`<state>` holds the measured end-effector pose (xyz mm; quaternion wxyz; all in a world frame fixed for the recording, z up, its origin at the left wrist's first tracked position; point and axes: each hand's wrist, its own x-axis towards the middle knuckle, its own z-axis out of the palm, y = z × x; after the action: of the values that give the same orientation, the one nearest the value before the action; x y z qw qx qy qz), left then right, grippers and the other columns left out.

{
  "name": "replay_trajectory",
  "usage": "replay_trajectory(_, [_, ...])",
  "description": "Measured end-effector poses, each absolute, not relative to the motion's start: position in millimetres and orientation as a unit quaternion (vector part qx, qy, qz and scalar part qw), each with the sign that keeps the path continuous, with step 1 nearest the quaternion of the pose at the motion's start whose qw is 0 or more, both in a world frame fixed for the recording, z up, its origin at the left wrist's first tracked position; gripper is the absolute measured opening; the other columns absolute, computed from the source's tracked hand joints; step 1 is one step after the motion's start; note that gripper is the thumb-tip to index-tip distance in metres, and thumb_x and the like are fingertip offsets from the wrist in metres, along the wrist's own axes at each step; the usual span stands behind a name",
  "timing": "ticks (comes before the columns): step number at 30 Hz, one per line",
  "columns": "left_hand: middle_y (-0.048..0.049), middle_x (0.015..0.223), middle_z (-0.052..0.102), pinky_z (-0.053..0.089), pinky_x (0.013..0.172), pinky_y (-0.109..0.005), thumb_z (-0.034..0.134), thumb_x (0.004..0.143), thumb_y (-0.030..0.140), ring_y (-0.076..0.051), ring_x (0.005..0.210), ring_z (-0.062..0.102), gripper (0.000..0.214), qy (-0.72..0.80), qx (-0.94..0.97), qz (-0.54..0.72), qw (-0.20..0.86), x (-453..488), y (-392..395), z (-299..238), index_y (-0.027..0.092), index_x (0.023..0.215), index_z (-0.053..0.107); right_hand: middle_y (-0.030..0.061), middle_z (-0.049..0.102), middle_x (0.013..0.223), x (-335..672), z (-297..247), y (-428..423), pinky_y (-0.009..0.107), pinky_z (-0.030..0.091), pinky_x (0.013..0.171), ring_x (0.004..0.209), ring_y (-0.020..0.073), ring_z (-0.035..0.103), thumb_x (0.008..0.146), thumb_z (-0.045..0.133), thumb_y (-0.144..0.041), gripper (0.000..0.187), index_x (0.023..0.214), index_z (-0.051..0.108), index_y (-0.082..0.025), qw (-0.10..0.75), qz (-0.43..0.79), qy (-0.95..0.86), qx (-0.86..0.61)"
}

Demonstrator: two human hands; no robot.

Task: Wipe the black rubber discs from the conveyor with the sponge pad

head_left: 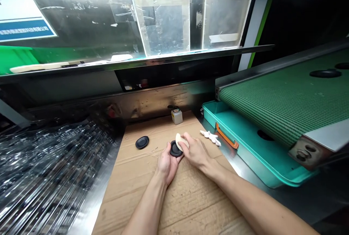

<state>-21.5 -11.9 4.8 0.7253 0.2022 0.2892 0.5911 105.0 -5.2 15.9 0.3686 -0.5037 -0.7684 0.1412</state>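
Note:
My left hand (167, 163) is closed around the edge of a round black disc-like part (175, 150), its recessed face turned up. In my right hand (195, 151) is a cream-coloured oval pad (179, 141), pinched between thumb and fingers and held against or just over the disc's right side; whether it touches cannot be made out. Another black disc-like part (142, 142) lies on the cardboard sheet (136, 176) to the left. Beyond my hands stands a small whitish bottle (177, 115) with a metal-looking top. A crumpled white cloth or tissue (211, 138) lies right of my right hand.
A green conveyor belt (286, 96) carrying black parts (325, 73) runs at the right. Under its end sits a teal bin (261, 166) with an orange handle (227, 136). Shiny clear plastic trays or wrapping (49, 169) cover the left side. A metal ledge (174, 59) crosses the back.

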Motion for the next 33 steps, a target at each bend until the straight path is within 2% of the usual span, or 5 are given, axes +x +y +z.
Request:
replay_trajectory(8, [-0.0156, 0.115, 0.065, 0.05, 0.096, -0.041, 0.046, 0.093, 0.026, -0.025, 0.111, 0.06, 0.028, 0.294, 0.204, 0.595, 0.72, -22.3, -12.3, 3.0, 0.009, 0.108, 0.063, 0.0043, 0.065, 0.09, 107.3, 21.9, -7.7, 0.025, 0.034, 0.058, 0.071, 0.0181, 0.061, 0.093, 0.041, -0.031, 0.015, 0.102, 0.049, -0.023, 0.305, 0.086, -0.801, -0.508])
replay_trajectory(12, [-0.016, 0.111, 0.067, 0.05, 0.096, -0.04, 0.051, 0.091, 0.025, -0.025, 0.108, 0.062, 0.024, 0.299, 0.202, 0.607, 0.708, -21.8, -12.5, 4.3, 0.009, 0.103, 0.064, 0.0018, 0.065, 0.087, 112.2, 20.5, -8.4, 0.023, 0.036, 0.062, 0.073, 0.0167, 0.061, 0.091, 0.046, -0.032, 0.016, 0.104, 0.048, -0.023, 0.335, 0.159, -0.797, -0.476])
replay_trajectory(17, [-0.0137, 0.111, 0.067, 0.05, 0.096, -0.041, 0.051, 0.091, 0.025, -0.024, 0.108, 0.062, 0.022, 0.287, 0.207, 0.614, 0.705, -20.8, -13.4, 3.2, 0.012, 0.104, 0.063, 0.0012, 0.066, 0.085, 115.9, 22.3, -13.6, 0.024, 0.031, 0.057, 0.068, 0.0165, 0.059, 0.091, 0.045, -0.033, 0.013, 0.097, 0.051, -0.024, 0.329, 0.128, -0.78, -0.516])
replay_trajectory(28, [-0.0146, 0.111, 0.067, 0.048, 0.097, -0.042, 0.055, 0.089, 0.028, -0.026, 0.108, 0.062, 0.024, 0.301, 0.226, 0.606, 0.701, -19.4, -15.3, 4.6, 0.012, 0.104, 0.063, 0.0003, 0.067, 0.08, 113.3, 26.5, -13.0, 0.023, 0.035, 0.059, 0.07, 0.0158, 0.06, 0.083, 0.053, -0.031, 0.012, 0.088, 0.061, -0.023, 0.344, 0.21, -0.74, -0.538])
replay_trajectory(33, [-0.014, 0.109, 0.068, 0.046, 0.099, -0.041, 0.056, 0.088, 0.028, -0.026, 0.11, 0.061, 0.026, 0.298, 0.244, 0.605, 0.696, -16.6, -16.7, 6.4, 0.011, 0.106, 0.063, 0.0001, 0.066, 0.077, 113.4, 24.1, -8.9, 0.022, 0.037, 0.058, 0.068, 0.014, 0.058, 0.082, 0.054, -0.031, 0.012, 0.087, 0.061, -0.021, 0.389, 0.249, -0.721, -0.517])
